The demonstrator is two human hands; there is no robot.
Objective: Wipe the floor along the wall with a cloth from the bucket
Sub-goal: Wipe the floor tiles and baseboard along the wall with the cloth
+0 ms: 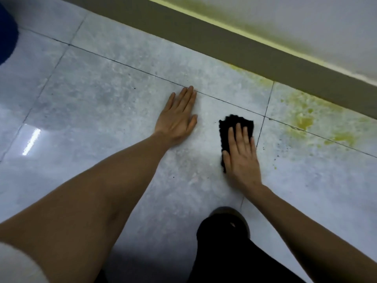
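Observation:
A black cloth (230, 127) lies flat on the pale grey tiled floor (114, 103), a little short of the wall. My right hand (241, 154) presses down on it with straight fingers, covering its lower right part. My left hand (177, 117) rests flat on the bare tile to the left of the cloth, palm down, fingers straight and together, a short gap between it and the cloth. A yellow-green stain (306, 121) spreads over the tile to the right of the cloth, up to the skirting. At the top left edge shows a dark blue curved thing (6, 33), possibly the bucket.
A grey-brown skirting board (204, 35) runs diagonally from top centre to the right edge, with a white wall (285, 21) above it, also stained yellow-green. My knee in dark trousers (224, 242) is at the bottom centre. Light glares off the tile at left.

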